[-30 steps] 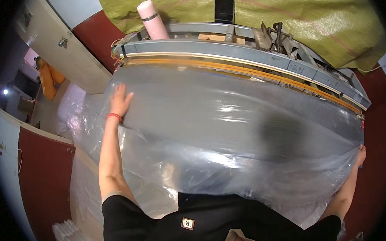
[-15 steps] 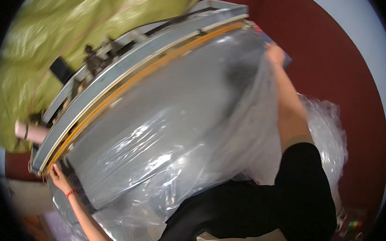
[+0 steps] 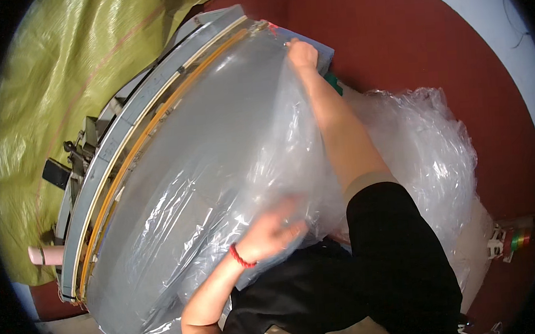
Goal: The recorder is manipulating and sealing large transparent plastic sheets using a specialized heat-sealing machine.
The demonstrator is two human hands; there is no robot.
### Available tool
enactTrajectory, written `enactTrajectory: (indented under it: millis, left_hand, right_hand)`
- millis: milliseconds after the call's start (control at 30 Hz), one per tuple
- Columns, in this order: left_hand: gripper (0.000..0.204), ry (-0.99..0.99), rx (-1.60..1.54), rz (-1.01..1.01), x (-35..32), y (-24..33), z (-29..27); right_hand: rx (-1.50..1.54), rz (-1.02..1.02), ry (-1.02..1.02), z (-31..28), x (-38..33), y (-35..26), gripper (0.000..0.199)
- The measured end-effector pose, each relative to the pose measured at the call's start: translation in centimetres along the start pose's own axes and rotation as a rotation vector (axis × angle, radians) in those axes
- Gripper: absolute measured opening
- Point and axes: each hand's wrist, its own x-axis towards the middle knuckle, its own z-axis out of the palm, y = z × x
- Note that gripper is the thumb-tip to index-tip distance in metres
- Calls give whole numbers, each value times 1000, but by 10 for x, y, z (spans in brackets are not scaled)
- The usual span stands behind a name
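Observation:
A large sheet of clear plastic film [image 3: 178, 203] lies wrinkled over a grey work surface in front of me. Its far right edge is pinched in my right hand [image 3: 303, 54], fingers closed, near the end of a long machine. My left hand [image 3: 271, 233], blurred by motion, hovers over or touches the film close to my body. Its fingers are spread and it holds nothing I can see; contact is unclear. Along the far left side runs the machine's blue-grey bar [image 3: 115, 124], with an orange strip [image 3: 148, 125] beside the film's edge.
Bunched clear plastic [image 3: 431, 138] piles up to my right. Beyond the bar hangs a yellow-green woven sheet [image 3: 89, 61]. A pink bottle [image 3: 45, 255] and a black flat object [image 3: 56, 172] sit by the machine. A striped stack light [image 3: 517, 239] shows at right.
My left hand has left the bar's near end and come in over the film near my body. My right hand still grips the film. The view has turned, tilting the bar more steeply.

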Motion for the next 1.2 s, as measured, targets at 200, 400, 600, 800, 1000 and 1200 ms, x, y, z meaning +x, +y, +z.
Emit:
enactTrajectory:
  millis: [200, 400, 600, 800, 1000, 1200]
  left_hand:
    - [39, 232, 87, -9, 22, -14, 2]
    - [49, 172, 196, -437, -1, -66, -3]
    - [30, 177, -196, -135, -6, -28, -22]
    - [15, 185, -482, -563, -26, -37, -17]
    - [12, 418, -271, -315, -127, 46, -62]
    - [29, 1016, 1160, -841, -250, 98, -51]
  right_hand:
    - [39, 17, 28, -7, -1, 8, 28]
    - [125, 10, 27, 0, -3, -3, 25]
    - [76, 23, 30, -1, 5, 14, 24]
    - [74, -26, -5, 1, -6, -6, 27]
    - [-80, -51, -31, -12, 3, 19, 29]
    - [-47, -72, -59, -6, -8, -9, 31]
